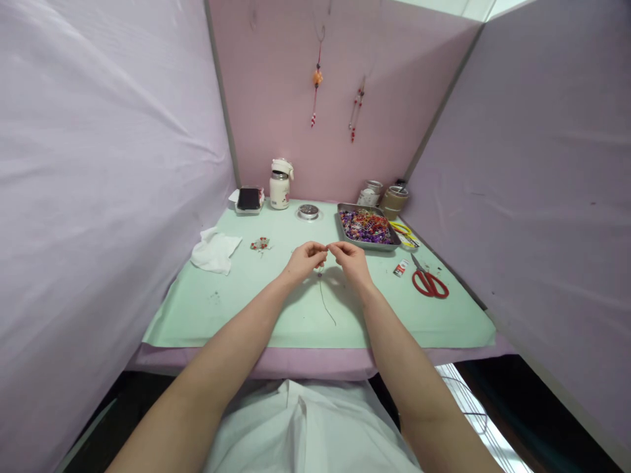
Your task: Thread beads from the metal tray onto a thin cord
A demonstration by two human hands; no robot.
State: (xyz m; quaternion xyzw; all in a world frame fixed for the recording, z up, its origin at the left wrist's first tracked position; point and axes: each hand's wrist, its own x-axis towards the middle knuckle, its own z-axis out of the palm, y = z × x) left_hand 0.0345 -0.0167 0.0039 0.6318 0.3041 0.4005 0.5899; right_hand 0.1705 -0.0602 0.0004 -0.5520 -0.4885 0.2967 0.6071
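Over the middle of the green-covered table, my left hand (307,259) and my right hand (349,257) meet at the fingertips, both pinched. A thin dark cord (324,302) hangs from my left hand, with a small dark bead (320,274) near its top, and its lower end reaches down toward the table's front. The fingertips of my right hand are closed too, but whatever lies between them is too small to make out. A cluster of red beads (260,244) lies to the left of my hands.
A metal tray (369,246) of purple beads and reddish cord stands back right. Red-handled scissors (430,284) and a small red-white packet (400,268) lie right. A white cloth (215,251) is left; a white bottle (279,189), a spool (308,211) and jars (394,202) stand behind.
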